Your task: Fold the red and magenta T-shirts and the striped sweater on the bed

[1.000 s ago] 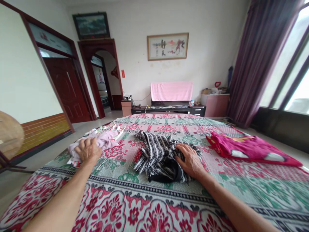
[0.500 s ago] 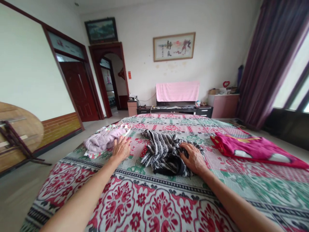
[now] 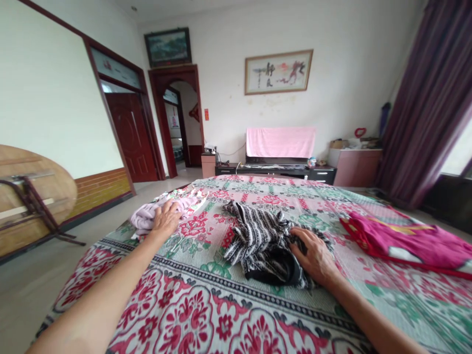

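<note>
A crumpled black-and-white striped knit garment (image 3: pixel 258 231) lies in the middle of the bed-like surface, a black-edged opening facing me. On its right side, my right hand (image 3: pixel 313 253) has its fingers bent into the fabric and the thumb on the near side; the fingertips are partly hidden. My left hand (image 3: pixel 167 219) rests on the right part of a bunched lilac garment (image 3: pixel 143 216), fingers stretched out over the cloth. Beneath and behind that garment shows some white cloth with a colourful print (image 3: pixel 201 197).
A patterned red, green and white cover (image 3: pixel 221 260) spreads under everything. Flat magenta and red clothing (image 3: pixel 409 241) lies at the right. Beyond the far edge stands a low black cabinet (image 3: pixel 322 175). A folded round table (image 3: pixel 33 191) leans at the left wall.
My left hand has moved left, from the lilac garment's edge onto it. My right hand stays on the striped garment. The view has turned slightly left.
</note>
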The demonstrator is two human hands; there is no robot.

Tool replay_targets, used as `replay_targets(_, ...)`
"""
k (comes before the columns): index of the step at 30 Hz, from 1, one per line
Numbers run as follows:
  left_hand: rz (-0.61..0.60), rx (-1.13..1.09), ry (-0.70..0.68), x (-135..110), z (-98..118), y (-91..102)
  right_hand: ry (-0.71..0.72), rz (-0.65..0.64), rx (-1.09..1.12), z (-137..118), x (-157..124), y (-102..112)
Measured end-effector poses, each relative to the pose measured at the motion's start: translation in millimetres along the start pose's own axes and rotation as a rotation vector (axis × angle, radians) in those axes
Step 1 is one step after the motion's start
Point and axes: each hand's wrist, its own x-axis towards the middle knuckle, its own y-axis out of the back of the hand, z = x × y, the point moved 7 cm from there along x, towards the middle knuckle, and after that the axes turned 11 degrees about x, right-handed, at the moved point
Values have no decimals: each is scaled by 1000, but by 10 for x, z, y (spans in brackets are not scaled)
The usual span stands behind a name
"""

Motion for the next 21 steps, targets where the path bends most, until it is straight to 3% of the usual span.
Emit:
replay_targets(6, 14, -34, 90, -1, -343, -205, -11, -12, 1, 6, 10, -9)
replay_targets(10, 8, -14, 92, -70, -300, -241, -36, -8, 3, 2, 15, -10)
replay_targets(13, -14, 4, 133, -62, -186, -116, -45, -6, 17, -15, 18, -4)
replay_targets(17, 55, -194, 129, 2, 196, 229, -54, 1, 30, -3, 16, -2)
replay_targets(21, -92, -605, -149, 5, 974, 455, -48, 19, 59, 45, 11, -14)
